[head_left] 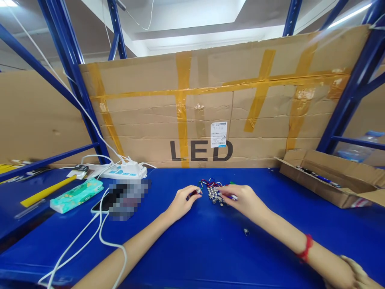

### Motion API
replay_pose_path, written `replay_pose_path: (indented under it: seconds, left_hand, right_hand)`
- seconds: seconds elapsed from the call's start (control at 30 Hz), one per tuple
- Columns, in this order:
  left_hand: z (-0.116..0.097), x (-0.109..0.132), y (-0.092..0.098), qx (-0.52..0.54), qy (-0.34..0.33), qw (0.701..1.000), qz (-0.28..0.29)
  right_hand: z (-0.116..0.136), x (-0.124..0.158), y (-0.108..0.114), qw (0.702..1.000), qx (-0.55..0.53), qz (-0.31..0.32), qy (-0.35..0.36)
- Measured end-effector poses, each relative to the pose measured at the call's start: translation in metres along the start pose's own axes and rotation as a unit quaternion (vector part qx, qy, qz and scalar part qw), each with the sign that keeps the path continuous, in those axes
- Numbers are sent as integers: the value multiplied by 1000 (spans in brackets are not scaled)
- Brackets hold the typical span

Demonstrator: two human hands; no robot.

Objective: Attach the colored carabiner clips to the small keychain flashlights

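Along the left side of the frame, a tissue pack [76,196], a phone [104,204] and a power strip [126,171] crowd the table [198,249]; a white cable [102,228] crosses the left forearm. A cardboard sheet [144,120] walls off the back edge, while blue tabletop spreads between the forearms at bottom centre. An open carton [327,188] bounds the right side.

The left hand [185,199] reaches in from lower left, thumb and forefinger pinching a small round piece [199,191]. Just right of those fingers, at centre, lies a pile of small metal parts [214,194] with coloured wires [209,183] behind. The right hand [243,199], from lower right, bends its fingers over the pile's right side; blur hides whether they grip anything. Nearer the front, a loose part [246,232] sits below that hand.
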State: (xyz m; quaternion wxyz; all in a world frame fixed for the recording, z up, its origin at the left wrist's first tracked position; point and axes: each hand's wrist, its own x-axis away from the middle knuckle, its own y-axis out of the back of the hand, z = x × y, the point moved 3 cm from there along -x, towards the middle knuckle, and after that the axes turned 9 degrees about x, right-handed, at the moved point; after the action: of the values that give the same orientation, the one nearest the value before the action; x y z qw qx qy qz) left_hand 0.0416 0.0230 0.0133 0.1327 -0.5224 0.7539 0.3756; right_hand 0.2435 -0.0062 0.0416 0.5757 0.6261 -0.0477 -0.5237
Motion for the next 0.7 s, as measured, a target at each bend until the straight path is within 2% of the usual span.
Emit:
replay_pose_path:
  seconds: [0.1, 0.23, 0.5, 0.7]
  left_hand:
    - [0, 1, 0, 1, 1, 1000, 20]
    - [-1, 3, 0, 5, 9, 999, 39]
    - [-3, 6, -3, 37, 33, 998, 41]
    - [-8, 5, -5, 52, 35, 996, 56]
  right_hand:
    - [23, -20, -11, 997, -49, -59, 7]
    - [36, -29, -25, 992, -89, -87, 24]
    - [32, -24, -32, 986, -144, -80, -28]
    - [24, -24, -30, 981, -168, -88, -39]
